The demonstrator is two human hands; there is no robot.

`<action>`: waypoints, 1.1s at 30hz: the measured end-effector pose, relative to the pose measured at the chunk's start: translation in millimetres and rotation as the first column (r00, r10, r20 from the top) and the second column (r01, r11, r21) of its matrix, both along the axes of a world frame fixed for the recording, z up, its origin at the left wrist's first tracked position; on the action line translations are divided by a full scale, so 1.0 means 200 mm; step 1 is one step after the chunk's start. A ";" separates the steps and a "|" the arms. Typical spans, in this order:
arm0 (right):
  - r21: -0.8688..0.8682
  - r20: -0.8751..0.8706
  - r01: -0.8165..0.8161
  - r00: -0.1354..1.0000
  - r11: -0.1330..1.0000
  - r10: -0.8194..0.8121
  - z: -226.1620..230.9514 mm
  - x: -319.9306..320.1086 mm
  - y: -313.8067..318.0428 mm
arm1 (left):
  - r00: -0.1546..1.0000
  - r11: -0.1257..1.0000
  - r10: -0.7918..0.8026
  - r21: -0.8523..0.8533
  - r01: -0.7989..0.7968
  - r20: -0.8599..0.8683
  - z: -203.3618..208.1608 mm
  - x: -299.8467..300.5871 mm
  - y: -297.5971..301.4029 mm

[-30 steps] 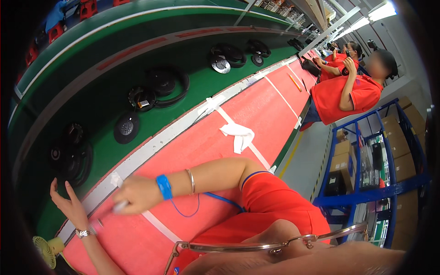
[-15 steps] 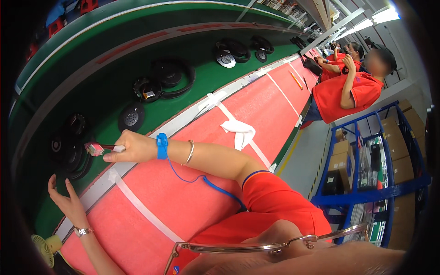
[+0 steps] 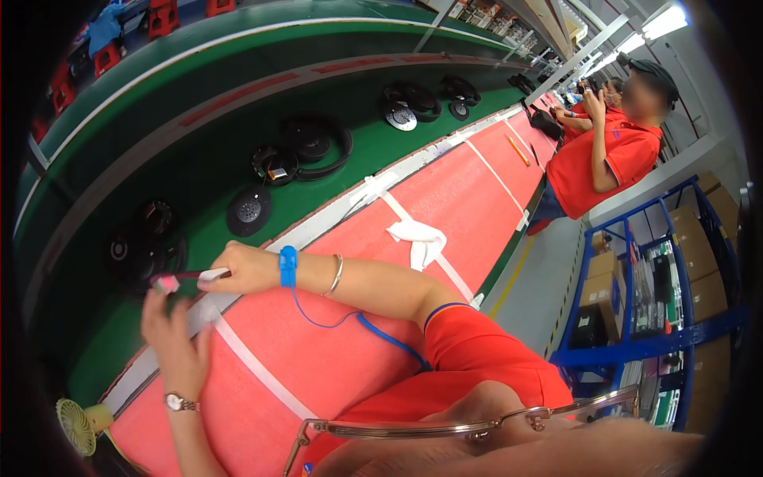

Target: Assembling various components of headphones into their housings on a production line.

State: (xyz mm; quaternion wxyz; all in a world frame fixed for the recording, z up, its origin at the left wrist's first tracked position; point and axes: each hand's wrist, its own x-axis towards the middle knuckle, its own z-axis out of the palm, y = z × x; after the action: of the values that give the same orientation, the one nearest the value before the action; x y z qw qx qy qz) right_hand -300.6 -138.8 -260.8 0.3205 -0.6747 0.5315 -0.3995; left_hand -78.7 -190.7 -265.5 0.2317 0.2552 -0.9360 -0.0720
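My right hand [image 3: 245, 268], with a blue wrist strap [image 3: 288, 266], is closed around a brush [image 3: 165, 284]. It has a thin dark-red handle, a white end near my fingers, and a pink-and-white head that looks like a toothbrush's. Just below that head is my left hand [image 3: 176, 350], blurred, thumb and fingers apart. Whether its fingertips touch the brush is unclear. Beyond both hands, partly opened black headphones [image 3: 127, 253] lie on the green surface [image 3: 214, 171]. A round black speaker cover [image 3: 249, 211] lies to their right.
More opened headphones [image 3: 322, 147] line the green surface toward the far right. A white cloth [image 3: 421, 238] lies on the pink mat [image 3: 318, 362]. The blue strap cord [image 3: 389, 338] crosses the mat. A small fan [image 3: 75, 425] stands lower left. Co-workers [image 3: 608, 151] sit at the right.
My left hand has moved right and up close to the brush head. My right hand holds the brush slightly lower. The view has shifted a little, so the headphones appear farther right.
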 end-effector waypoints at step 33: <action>0.077 0.808 -0.005 0.587 0.997 -0.059 0.26 -0.01 0.02 | 0.981 0.975 -0.185 0.133 0.177 0.056 0.01 0.03 -0.01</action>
State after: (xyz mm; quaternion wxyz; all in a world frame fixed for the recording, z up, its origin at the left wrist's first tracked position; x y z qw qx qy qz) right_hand -303.4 -135.3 -207.9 0.5447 -0.3994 0.3518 -0.6481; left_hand -72.3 -193.1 -263.6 0.1752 0.1854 -0.9562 -0.1436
